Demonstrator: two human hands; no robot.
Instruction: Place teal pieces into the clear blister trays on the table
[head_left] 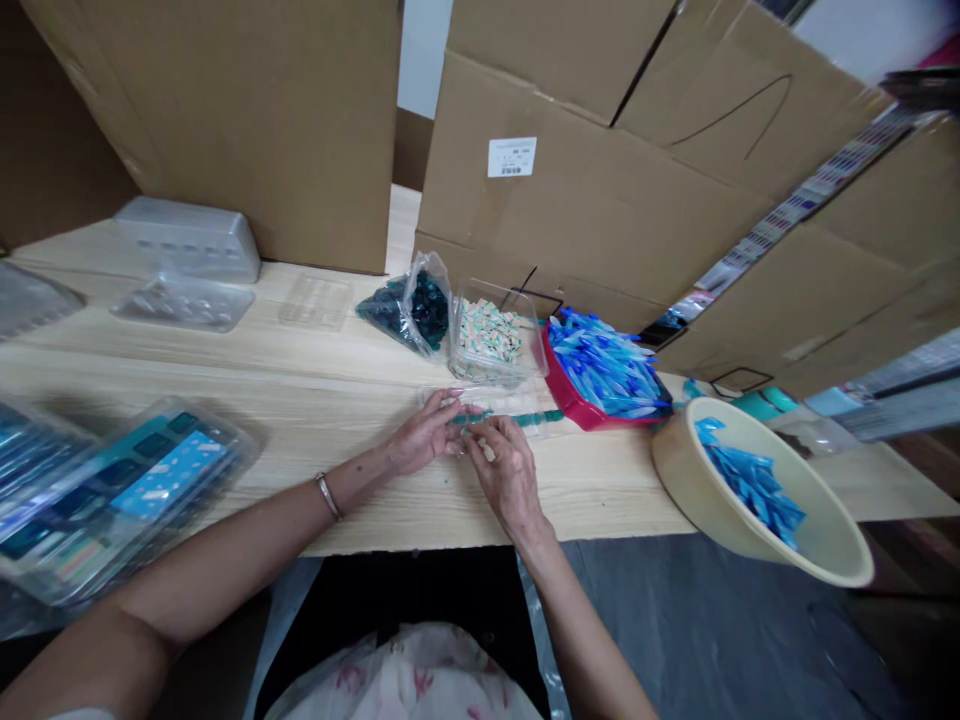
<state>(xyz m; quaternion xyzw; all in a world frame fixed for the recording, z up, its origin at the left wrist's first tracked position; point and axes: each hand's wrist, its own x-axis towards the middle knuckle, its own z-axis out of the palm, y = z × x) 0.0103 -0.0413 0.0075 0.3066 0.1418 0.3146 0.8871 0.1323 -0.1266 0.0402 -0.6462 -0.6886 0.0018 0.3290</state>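
My left hand [424,435] and my right hand [510,475] meet over the front middle of the table. Their fingertips pinch close together, with a bit of teal showing at them; what exactly they hold is too small to make out. Directly behind the fingers lies a clear plastic tray [435,394], partly covered by my hands. A dark teal strip [546,417] runs rightward from my right hand. Beyond it stands a clear box [463,366] of small pale and teal pieces [491,332]. A clear bag of dark teal pieces [427,308] leans beside that box.
A red tray [576,408] heaped with blue pointed pieces [604,365] stands right of the box. At the table's right edge is a cream basin [679,475] with blue packets [754,490]. Filled clear cases [172,470] lie left; cardboard boxes [570,200] wall the back.
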